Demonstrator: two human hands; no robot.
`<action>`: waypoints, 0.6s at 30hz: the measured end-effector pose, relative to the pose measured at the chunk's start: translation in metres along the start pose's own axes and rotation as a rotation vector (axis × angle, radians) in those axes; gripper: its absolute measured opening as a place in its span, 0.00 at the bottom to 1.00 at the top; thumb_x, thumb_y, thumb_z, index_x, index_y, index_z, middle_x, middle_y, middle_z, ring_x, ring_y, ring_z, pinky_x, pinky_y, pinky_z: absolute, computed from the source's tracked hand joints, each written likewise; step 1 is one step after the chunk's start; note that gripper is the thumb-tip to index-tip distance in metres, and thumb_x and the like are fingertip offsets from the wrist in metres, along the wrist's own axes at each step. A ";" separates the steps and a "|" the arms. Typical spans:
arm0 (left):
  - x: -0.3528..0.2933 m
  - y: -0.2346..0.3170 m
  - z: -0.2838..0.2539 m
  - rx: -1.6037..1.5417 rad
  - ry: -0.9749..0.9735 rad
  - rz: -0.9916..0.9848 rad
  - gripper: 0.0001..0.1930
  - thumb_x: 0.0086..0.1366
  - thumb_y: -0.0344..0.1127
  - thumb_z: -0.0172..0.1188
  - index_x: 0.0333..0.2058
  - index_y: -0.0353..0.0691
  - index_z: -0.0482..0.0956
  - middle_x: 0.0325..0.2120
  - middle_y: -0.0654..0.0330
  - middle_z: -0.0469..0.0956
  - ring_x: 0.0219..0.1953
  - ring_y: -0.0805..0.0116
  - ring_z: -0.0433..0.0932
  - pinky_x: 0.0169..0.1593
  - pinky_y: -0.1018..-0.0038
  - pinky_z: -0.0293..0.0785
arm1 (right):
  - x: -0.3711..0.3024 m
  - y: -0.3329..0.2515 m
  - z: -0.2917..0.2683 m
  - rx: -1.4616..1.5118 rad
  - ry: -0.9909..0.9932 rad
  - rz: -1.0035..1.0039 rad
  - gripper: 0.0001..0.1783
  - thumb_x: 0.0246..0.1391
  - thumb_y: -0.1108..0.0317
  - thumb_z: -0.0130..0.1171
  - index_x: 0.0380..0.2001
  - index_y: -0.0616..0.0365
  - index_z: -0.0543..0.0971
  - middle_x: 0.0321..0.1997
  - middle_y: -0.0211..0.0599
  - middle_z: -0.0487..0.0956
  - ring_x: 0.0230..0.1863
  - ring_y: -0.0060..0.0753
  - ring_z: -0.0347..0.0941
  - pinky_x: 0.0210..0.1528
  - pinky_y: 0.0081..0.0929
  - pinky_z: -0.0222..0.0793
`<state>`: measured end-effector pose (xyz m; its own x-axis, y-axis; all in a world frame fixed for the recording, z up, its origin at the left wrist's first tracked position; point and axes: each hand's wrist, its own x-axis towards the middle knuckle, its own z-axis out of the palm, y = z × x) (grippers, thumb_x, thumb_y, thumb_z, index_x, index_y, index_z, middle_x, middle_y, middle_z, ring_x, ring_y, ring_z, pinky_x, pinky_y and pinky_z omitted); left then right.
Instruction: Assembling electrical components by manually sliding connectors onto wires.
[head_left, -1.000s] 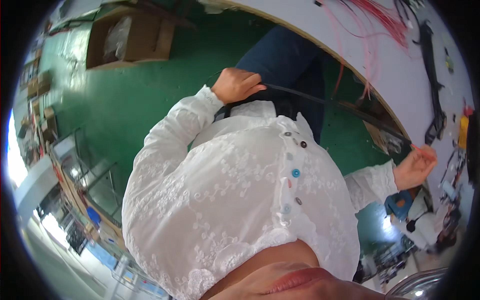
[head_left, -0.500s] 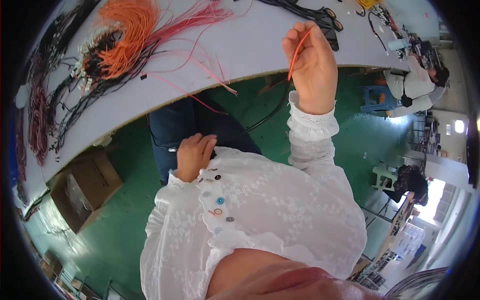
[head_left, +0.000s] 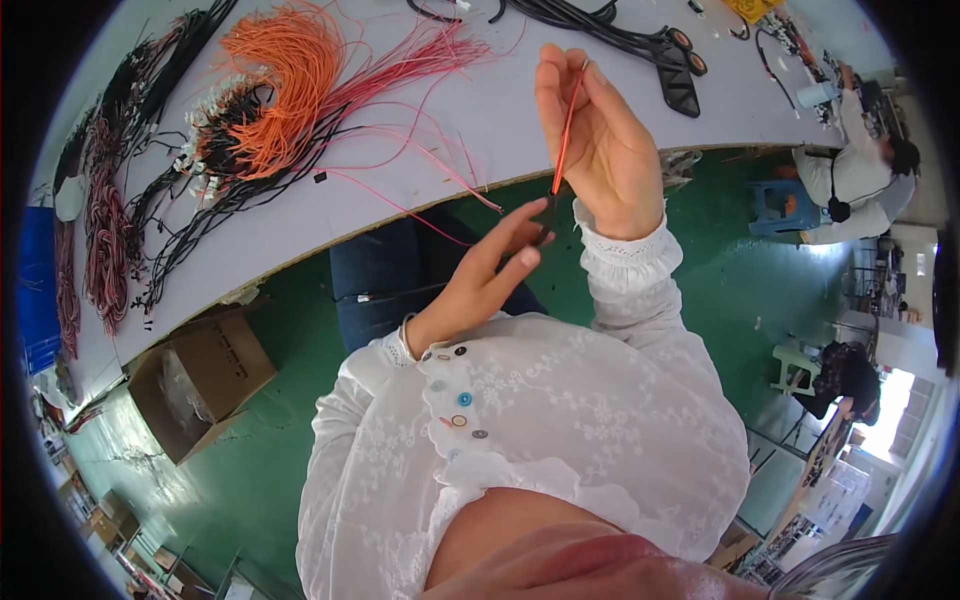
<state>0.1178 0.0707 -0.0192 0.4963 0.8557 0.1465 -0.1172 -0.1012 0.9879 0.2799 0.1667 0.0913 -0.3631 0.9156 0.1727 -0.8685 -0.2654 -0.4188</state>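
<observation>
In front of me, my right hand (head_left: 615, 165) is raised at the table's edge, pinching the tip of the red-orange wires (head_left: 566, 140) between thumb and fingers. Those wires run down out of a black cable sheath (head_left: 546, 225). My left hand (head_left: 480, 275) has its fingers and thumb around this sheath, just below where the wires come out. Behind my left hand, the black cable goes on over my lap, with a small pale connector (head_left: 364, 298) at its left part. A loose pink wire (head_left: 405, 210) hangs over the table edge near my left hand.
On the grey table (head_left: 400, 150) lie an orange wire bundle (head_left: 295, 90), dark red wire bundles (head_left: 105, 240), black cables (head_left: 570, 15) and a black object with two orange-rimmed loops (head_left: 680, 70). A cardboard box (head_left: 225, 365) stands below. Another person (head_left: 865, 170) sits at the far right.
My left hand has moved up and right from my lap to the sheath near my right hand. My right hand has shifted slightly left, still holding the wires.
</observation>
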 end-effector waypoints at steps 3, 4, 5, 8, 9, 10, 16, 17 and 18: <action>0.013 0.017 -0.001 -0.325 0.075 0.102 0.23 0.77 0.34 0.54 0.66 0.36 0.65 0.44 0.60 0.74 0.44 0.73 0.77 0.52 0.74 0.73 | 0.001 0.002 0.004 -0.240 0.063 -0.102 0.14 0.71 0.65 0.54 0.52 0.64 0.75 0.57 0.48 0.80 0.56 0.38 0.80 0.62 0.36 0.77; 0.013 0.028 -0.003 -0.323 0.077 0.095 0.23 0.77 0.34 0.54 0.66 0.36 0.65 0.44 0.60 0.74 0.44 0.73 0.77 0.52 0.74 0.73 | 0.001 0.003 0.004 -0.414 0.081 -0.159 0.14 0.71 0.65 0.55 0.51 0.63 0.76 0.56 0.47 0.81 0.54 0.36 0.81 0.61 0.35 0.78; 0.015 0.041 -0.006 -0.388 0.082 0.072 0.21 0.77 0.35 0.53 0.65 0.35 0.66 0.41 0.61 0.74 0.39 0.74 0.77 0.48 0.76 0.74 | 0.001 0.005 0.003 -0.411 0.084 -0.157 0.14 0.71 0.65 0.55 0.51 0.63 0.76 0.56 0.47 0.81 0.54 0.36 0.81 0.61 0.35 0.78; 0.016 0.071 -0.010 -0.436 0.112 -0.015 0.18 0.80 0.38 0.48 0.60 0.34 0.71 0.29 0.66 0.72 0.26 0.79 0.72 0.31 0.81 0.70 | -0.003 0.009 0.003 -0.627 0.091 -0.191 0.12 0.72 0.65 0.53 0.51 0.62 0.75 0.56 0.46 0.80 0.55 0.35 0.80 0.60 0.31 0.78; 0.015 0.073 -0.013 -0.391 0.121 -0.035 0.19 0.81 0.41 0.44 0.58 0.33 0.72 0.30 0.65 0.71 0.24 0.80 0.70 0.27 0.82 0.68 | -0.004 0.009 0.003 -0.630 0.102 -0.204 0.12 0.70 0.65 0.56 0.49 0.61 0.77 0.54 0.45 0.81 0.53 0.35 0.81 0.59 0.33 0.79; 0.014 0.075 -0.016 -0.346 0.130 -0.055 0.21 0.82 0.44 0.39 0.56 0.32 0.74 0.30 0.65 0.70 0.22 0.81 0.68 0.23 0.83 0.65 | -0.003 0.009 0.003 -0.632 0.112 -0.217 0.11 0.69 0.64 0.58 0.48 0.59 0.78 0.51 0.44 0.83 0.50 0.34 0.82 0.57 0.35 0.79; 0.008 0.076 -0.014 -0.358 0.197 -0.091 0.22 0.83 0.45 0.38 0.54 0.33 0.75 0.27 0.66 0.70 0.19 0.83 0.63 0.20 0.84 0.60 | -0.005 0.021 0.008 -0.703 0.179 -0.294 0.14 0.70 0.64 0.55 0.53 0.61 0.78 0.52 0.43 0.83 0.49 0.33 0.81 0.56 0.33 0.78; 0.008 0.075 -0.014 -0.365 0.200 -0.088 0.22 0.83 0.45 0.38 0.54 0.33 0.75 0.26 0.66 0.70 0.19 0.83 0.63 0.19 0.84 0.60 | -0.006 0.025 0.007 -0.697 0.173 -0.288 0.14 0.70 0.64 0.55 0.53 0.61 0.78 0.52 0.43 0.83 0.49 0.33 0.81 0.56 0.33 0.78; 0.007 0.073 -0.014 -0.360 0.210 -0.089 0.22 0.83 0.45 0.38 0.54 0.33 0.75 0.26 0.66 0.70 0.19 0.83 0.63 0.19 0.84 0.60 | -0.010 0.029 0.004 -0.726 0.227 -0.338 0.16 0.72 0.63 0.54 0.54 0.62 0.78 0.52 0.43 0.82 0.49 0.33 0.81 0.57 0.33 0.77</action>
<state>0.1002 0.0762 0.0536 0.3363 0.9417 0.0115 -0.3937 0.1295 0.9101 0.2569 0.1487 0.0811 0.0229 0.9702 0.2412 -0.4562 0.2248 -0.8610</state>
